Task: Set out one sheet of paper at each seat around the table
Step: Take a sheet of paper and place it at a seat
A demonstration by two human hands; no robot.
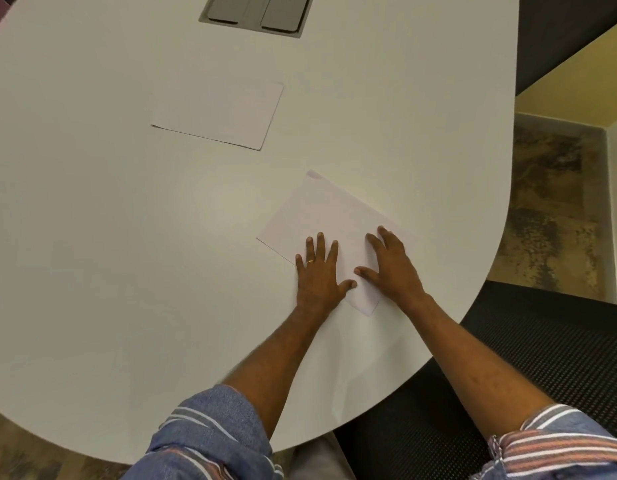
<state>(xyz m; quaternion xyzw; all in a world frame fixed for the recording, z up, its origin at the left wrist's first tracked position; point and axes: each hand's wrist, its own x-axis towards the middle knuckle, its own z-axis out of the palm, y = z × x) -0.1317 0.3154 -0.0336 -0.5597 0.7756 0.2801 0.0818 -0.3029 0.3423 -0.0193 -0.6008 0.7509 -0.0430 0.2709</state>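
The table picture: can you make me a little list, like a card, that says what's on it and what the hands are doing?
table: white table with a rounded end
near sheet: sheet of paper lying flat, angled, near the table's edge
far sheet: second sheet lying flat, apart, nearer the middle
left hand: left hand flat, fingers spread, pressing the near sheet; ring on one finger
right hand: right hand flat on the same sheet
table middle: grey hatch with shut flaps
seat: dark mesh chair beside the table

Near sheet of paper (pixel 329 220) partly covered by left hand (pixel 319 271) and right hand (pixel 392 265), worktop (pixel 127 237) cut off at top and left edges, grey recessed panel (pixel 257 13) cropped at top, black mesh chair (pixel 542 358) cropped right.
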